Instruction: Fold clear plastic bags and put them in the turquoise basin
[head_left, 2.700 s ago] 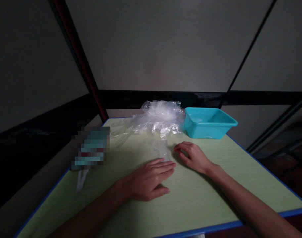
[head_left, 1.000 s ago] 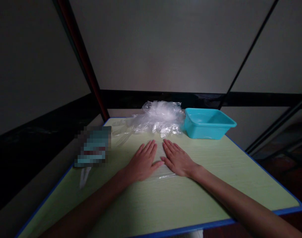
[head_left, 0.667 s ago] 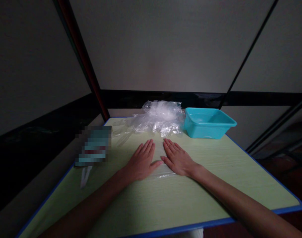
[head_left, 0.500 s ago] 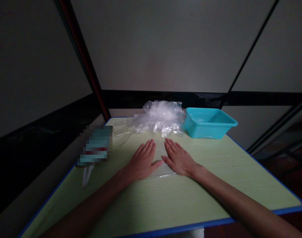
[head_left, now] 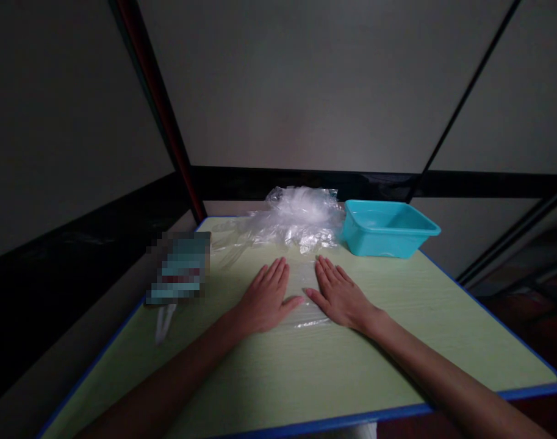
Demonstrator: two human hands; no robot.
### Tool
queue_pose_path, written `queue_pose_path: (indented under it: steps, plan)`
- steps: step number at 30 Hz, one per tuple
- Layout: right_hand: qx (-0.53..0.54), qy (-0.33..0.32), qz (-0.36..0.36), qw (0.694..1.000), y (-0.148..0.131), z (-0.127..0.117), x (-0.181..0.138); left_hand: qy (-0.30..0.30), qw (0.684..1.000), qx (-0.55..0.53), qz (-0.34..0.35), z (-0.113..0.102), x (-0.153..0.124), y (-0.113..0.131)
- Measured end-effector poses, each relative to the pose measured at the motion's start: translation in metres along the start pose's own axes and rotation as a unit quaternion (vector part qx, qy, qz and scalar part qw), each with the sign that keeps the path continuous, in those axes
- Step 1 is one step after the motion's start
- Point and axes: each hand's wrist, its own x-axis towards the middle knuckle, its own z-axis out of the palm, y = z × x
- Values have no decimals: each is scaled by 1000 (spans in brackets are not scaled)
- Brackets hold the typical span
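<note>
A thin clear plastic sheet or bag lies flat on the pale green table, partly hidden beneath my palms. My left hand rests flat on its left side, fingers stretched forward and thumb out to the right. On the other side my right hand is also laid flat, its thumb pointing toward the left thumb with a small gap between them. Neither hand grips anything. Behind them a crumpled heap of clear plastic bags sits at the far edge of the table.
A turquoise plastic basin stands at the back right, beside the heap. At the left edge lies a blurred-out flat item with a white strap hanging toward me. A wall rises behind the table.
My right hand has slid slightly to the right over the plastic, widening the gap between my hands. The left hand stays about where it was. The view has shifted a little.
</note>
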Motion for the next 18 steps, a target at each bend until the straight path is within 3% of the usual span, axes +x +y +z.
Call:
queue_pose_path:
  steps: [10, 18]
  plan:
    - [11, 5, 35, 999, 4, -2, -6, -14, 1000, 4, -7, -3, 0, 2]
    - [39, 37, -29, 998, -5, -3, 6, -3, 1000, -4, -2, -2, 0, 1]
